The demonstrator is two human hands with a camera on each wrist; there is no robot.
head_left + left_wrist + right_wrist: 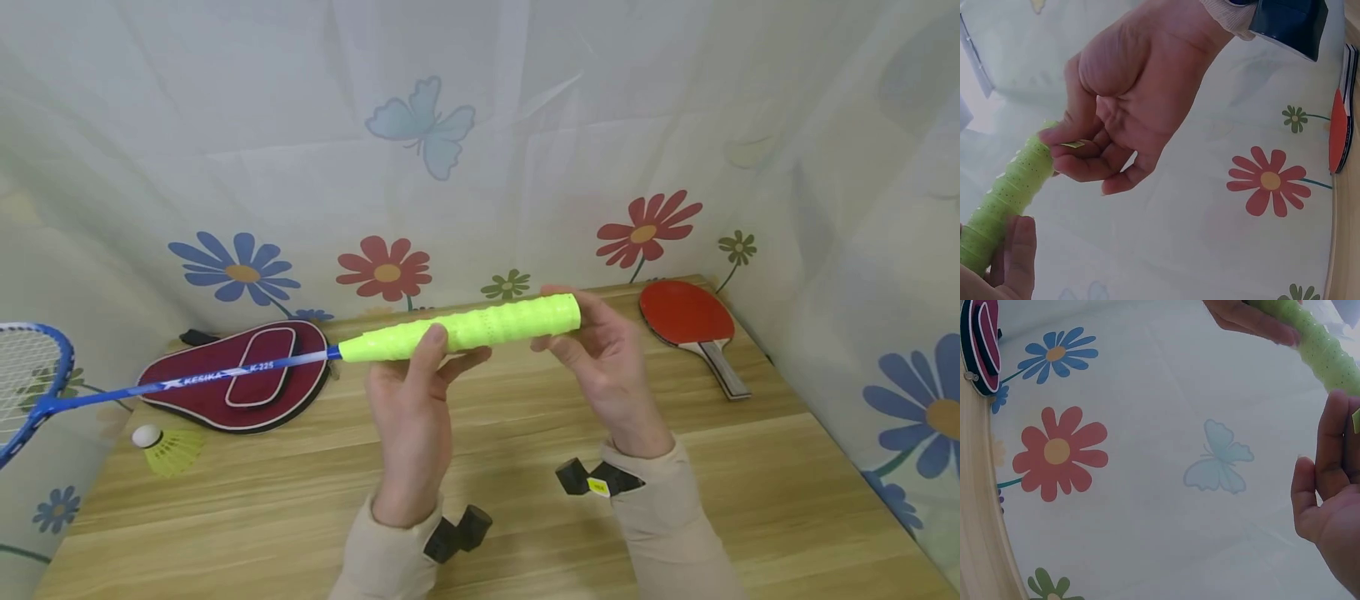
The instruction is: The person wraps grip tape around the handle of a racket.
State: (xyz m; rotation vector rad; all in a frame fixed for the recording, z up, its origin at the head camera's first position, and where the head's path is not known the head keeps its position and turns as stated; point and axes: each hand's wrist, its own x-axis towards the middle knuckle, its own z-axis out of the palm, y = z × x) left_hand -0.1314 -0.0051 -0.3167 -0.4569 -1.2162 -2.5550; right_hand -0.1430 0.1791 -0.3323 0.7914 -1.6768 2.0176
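Note:
A blue badminton racket (150, 388) is held up above the table, its head partly cut off at the left edge. Bright yellow-green grip tape (517, 322) with ridges wraps its handle. My left hand (412, 417) holds the handle from below near the shaft, thumb across the front. At the butt end, my right hand (611, 367) has its thumb and fingers around the tape. The left wrist view shows that right hand (1129, 100) pinching there, with a small green flap of tape (1074, 144) between its fingers. In the right wrist view the handle is partly cut off.
A maroon racket case (202, 392) lies at the table's back left, with a yellow shuttlecock (174, 450) in front of it. On the right is a red table tennis paddle (686, 312). A flower-printed curtain (510, 208) stands behind the wooden table (525, 533).

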